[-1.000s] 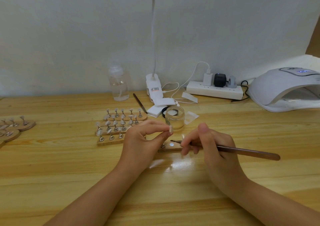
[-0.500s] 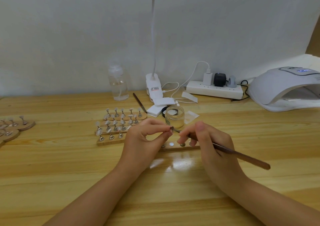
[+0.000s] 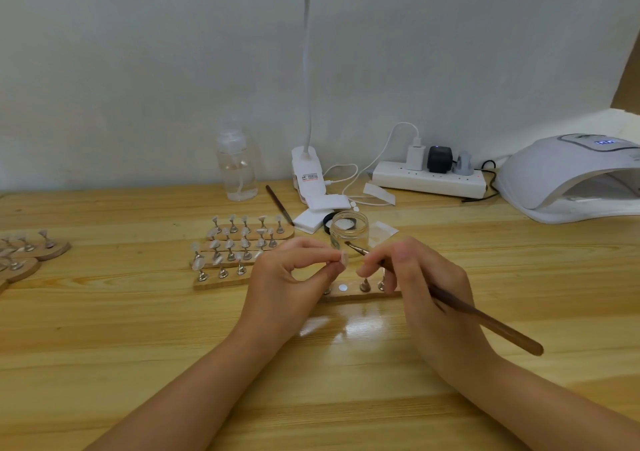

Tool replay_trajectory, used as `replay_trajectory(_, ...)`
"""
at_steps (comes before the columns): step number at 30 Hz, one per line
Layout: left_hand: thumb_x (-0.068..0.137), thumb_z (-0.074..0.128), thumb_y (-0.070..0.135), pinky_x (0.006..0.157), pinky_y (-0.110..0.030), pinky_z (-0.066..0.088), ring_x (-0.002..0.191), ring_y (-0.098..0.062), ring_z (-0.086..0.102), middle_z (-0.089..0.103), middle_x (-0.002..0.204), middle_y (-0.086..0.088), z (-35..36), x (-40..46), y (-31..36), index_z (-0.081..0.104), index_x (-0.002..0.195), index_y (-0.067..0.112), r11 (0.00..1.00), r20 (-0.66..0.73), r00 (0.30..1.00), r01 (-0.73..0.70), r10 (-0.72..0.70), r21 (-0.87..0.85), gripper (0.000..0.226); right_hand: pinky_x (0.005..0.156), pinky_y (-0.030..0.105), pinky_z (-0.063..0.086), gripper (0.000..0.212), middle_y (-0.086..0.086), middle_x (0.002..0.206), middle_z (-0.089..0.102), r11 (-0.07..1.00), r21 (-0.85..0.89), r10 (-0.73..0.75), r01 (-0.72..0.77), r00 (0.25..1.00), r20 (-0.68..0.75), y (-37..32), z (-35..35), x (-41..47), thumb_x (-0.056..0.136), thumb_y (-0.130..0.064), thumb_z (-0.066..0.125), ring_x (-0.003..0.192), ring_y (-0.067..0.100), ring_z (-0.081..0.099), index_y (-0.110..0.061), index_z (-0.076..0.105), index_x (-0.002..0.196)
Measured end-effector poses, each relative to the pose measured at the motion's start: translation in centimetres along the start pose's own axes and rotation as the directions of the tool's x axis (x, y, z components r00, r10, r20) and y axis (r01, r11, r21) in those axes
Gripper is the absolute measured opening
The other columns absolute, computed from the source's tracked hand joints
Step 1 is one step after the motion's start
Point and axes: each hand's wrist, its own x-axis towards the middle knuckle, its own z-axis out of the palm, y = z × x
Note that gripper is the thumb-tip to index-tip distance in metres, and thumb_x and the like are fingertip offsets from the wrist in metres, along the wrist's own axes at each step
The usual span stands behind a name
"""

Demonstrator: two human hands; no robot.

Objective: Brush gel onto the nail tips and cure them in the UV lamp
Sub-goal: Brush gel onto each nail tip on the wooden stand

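Note:
My left hand [image 3: 294,277] pinches a small pale nail tip [image 3: 344,259] between thumb and forefinger, above a wooden holder strip [image 3: 360,294]. My right hand [image 3: 419,284] grips a brown gel brush [image 3: 485,319]; its bristles hover just right of the tip, in front of the open glass gel jar [image 3: 349,230]. The strip shows a bare metal disc and two empty pegs; my hands hide the rest of it. The white UV lamp [image 3: 568,177] stands at the far right, its opening facing me.
Wooden strips with several mounted nail tips [image 3: 239,246] lie left of my hands; more holders [image 3: 24,253] sit at the left edge. Behind stand a clear pump bottle [image 3: 237,166], a spare brush [image 3: 278,204], white pads [image 3: 320,213], a clip lamp [image 3: 306,173] and a power strip [image 3: 429,177].
My right hand swung the brush up from lying flat, brought its bristles to the nail tip, then drew them slightly back to the right. My left hand kept the tip in place.

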Motion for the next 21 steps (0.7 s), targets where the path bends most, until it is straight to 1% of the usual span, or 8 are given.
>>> replay_trajectory(2,0.070,0.074,0.004,0.072,-0.008,0.043,0.076,0.002,0.061,0.067,0.076,0.012,-0.01,-0.04,0.00,0.070,0.078,0.029,1.000,-0.001,1.000,-0.001,0.001,0.003,0.026,0.059,0.007,0.040,0.041,0.001,0.062,0.064,0.999,0.043,0.030,-0.030,1.000,0.007,-0.01,0.01,-0.04,0.089,-0.037,0.034,0.059,0.000,0.057,-0.016,0.063,0.069)
replay_trajectory(4,0.070,0.074,0.006,0.072,-0.007,0.043,0.076,0.002,0.062,0.067,0.076,0.012,0.01,-0.02,0.00,0.071,0.078,0.025,1.000,0.004,1.000,0.007,-0.007,-0.006,0.021,0.057,0.012,0.041,0.045,0.006,0.059,0.064,0.993,0.104,0.055,-0.055,0.998,-0.005,0.00,-0.01,-0.17,0.088,-0.040,0.034,0.055,0.005,0.057,-0.015,0.064,0.065)
replay_trajectory(7,0.069,0.074,0.008,0.073,-0.008,0.044,0.077,0.001,0.063,0.069,0.077,0.012,0.02,0.03,0.02,0.072,0.079,0.022,1.000,0.008,1.000,0.015,-0.015,-0.020,0.017,0.056,0.016,0.043,0.043,0.001,0.066,0.066,0.999,0.049,0.018,-0.016,0.999,-0.026,0.00,-0.09,-0.14,0.089,-0.038,0.032,0.056,0.007,0.054,-0.018,0.064,0.069)
replay_trajectory(9,0.069,0.074,0.008,0.074,-0.009,0.045,0.077,0.001,0.063,0.069,0.077,0.010,-0.02,0.02,0.00,0.072,0.079,0.022,1.000,0.009,1.000,0.019,-0.019,-0.022,0.017,0.059,0.013,0.043,0.041,-0.003,0.071,0.066,1.000,0.003,0.003,-0.003,1.000,-0.015,0.05,-0.05,-0.03,0.089,-0.036,0.032,0.062,0.004,0.056,-0.017,0.063,0.072)
replay_trajectory(12,0.070,0.074,0.007,0.074,-0.010,0.046,0.077,0.000,0.064,0.069,0.078,0.009,-0.07,-0.03,0.04,0.072,0.078,0.021,0.999,0.016,0.999,0.034,-0.033,-0.034,0.017,0.061,0.009,0.042,0.045,0.002,0.064,0.066,0.995,0.081,0.052,-0.051,0.999,-0.005,0.11,0.02,-0.13,0.089,-0.039,0.033,0.062,0.003,0.060,-0.014,0.064,0.066)
replay_trajectory(15,0.070,0.074,0.010,0.073,-0.009,0.045,0.076,0.001,0.064,0.070,0.078,0.009,-0.07,0.01,0.18,0.073,0.078,0.021,0.998,0.019,0.999,0.043,-0.042,-0.047,0.014,0.060,0.011,0.043,0.045,0.003,0.062,0.065,0.996,0.085,0.036,-0.032,0.999,-0.039,0.12,-0.12,-0.16,0.089,-0.038,0.032,0.059,0.006,0.060,-0.016,0.064,0.065)
replay_trajectory(18,0.070,0.074,0.010,0.073,-0.010,0.046,0.077,0.000,0.064,0.070,0.079,0.008,-0.08,0.05,0.19,0.073,0.080,0.017,0.999,0.026,0.999,0.037,-0.036,-0.035,0.012,0.062,0.012,0.043,0.042,-0.002,0.067,0.066,0.998,0.043,0.039,-0.039,0.999,-0.008,0.17,-0.18,0.00,0.089,-0.039,0.032,0.064,0.006,0.058,-0.019,0.064,0.070)
replay_trajectory(21,0.068,0.072,0.017,0.074,-0.010,0.046,0.077,0.000,0.064,0.070,0.077,0.010,-0.07,0.00,0.28,0.073,0.078,0.022,0.998,0.019,0.999,0.044,-0.043,-0.052,0.011,0.057,0.015,0.043,0.047,0.006,0.058,0.064,0.988,0.133,0.084,-0.084,0.996,0.009,0.07,-0.21,-0.05,0.086,-0.043,0.033,0.055,0.011,0.056,-0.016,0.064,0.063)
